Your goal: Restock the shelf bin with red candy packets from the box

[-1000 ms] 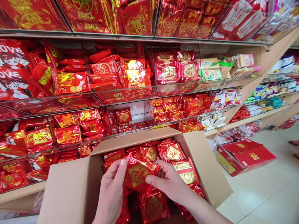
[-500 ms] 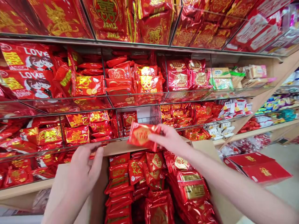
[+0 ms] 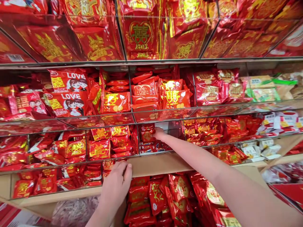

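My right hand (image 3: 159, 134) reaches over a glass front into a shelf compartment, beside a red foil packet (image 3: 148, 135). Its fingers are mostly hidden, and I cannot tell whether it still grips the packet. My left hand (image 3: 117, 181) rests lower down against the raised cardboard flap (image 3: 161, 164) of a box, holding nothing that I can see. Below the flap, the box is filled with loose red-and-gold foil packets (image 3: 157, 197).
Glass-fronted shelf compartments packed with red wedding-themed foil packets fill the view above the box. A wooden shelf ledge (image 3: 54, 198) runs left of my left hand, and a clear plastic bag (image 3: 74, 211) lies below it. More packets stand at the right.
The view has moved closer to the shelves. My right hand has carried the packet from above the box into the compartment. My left hand has dropped onto the flap.
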A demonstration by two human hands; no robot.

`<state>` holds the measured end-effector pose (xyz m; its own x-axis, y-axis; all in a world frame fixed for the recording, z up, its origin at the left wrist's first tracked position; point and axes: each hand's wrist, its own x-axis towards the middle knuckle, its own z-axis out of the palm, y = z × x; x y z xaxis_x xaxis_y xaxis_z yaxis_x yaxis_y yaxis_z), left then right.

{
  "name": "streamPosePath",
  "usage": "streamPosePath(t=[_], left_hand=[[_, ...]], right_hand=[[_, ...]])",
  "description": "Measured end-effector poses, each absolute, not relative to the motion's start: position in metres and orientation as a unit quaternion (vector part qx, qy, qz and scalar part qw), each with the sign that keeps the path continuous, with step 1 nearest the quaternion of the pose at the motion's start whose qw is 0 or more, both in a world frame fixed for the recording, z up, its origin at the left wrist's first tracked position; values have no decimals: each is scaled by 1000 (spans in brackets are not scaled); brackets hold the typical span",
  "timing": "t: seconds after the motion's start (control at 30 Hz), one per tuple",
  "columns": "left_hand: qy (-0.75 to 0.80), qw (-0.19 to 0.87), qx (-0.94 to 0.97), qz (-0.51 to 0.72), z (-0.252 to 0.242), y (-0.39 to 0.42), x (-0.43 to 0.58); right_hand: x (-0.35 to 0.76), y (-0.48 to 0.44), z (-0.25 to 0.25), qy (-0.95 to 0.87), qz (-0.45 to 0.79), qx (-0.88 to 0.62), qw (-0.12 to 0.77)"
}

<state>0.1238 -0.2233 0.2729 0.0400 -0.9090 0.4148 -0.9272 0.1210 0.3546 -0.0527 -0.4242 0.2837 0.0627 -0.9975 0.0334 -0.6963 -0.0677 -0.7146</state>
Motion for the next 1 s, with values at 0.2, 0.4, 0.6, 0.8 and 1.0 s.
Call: streamPosePath(t=[0.2,0.4,0.6,0.8,1.0], left_hand=[[-688,310,655,-48,272,-224,124],[-678,316,660,-63,271,-224,123],[-678,314,662,-60,272,-223,123],[-686,317,653,-46,272,-222,123],[-689,315,652,-44,271,-222,122]], right_hand=[[-45,-441,271,675,-278,-629,266],[-38,-442,263,679,-290,-611,285],[-36,-435,267,693,-291,-591,293],[-33,-430,272,705,-270,-589,290],[-32,-428,269,709,-249,-596,284]])
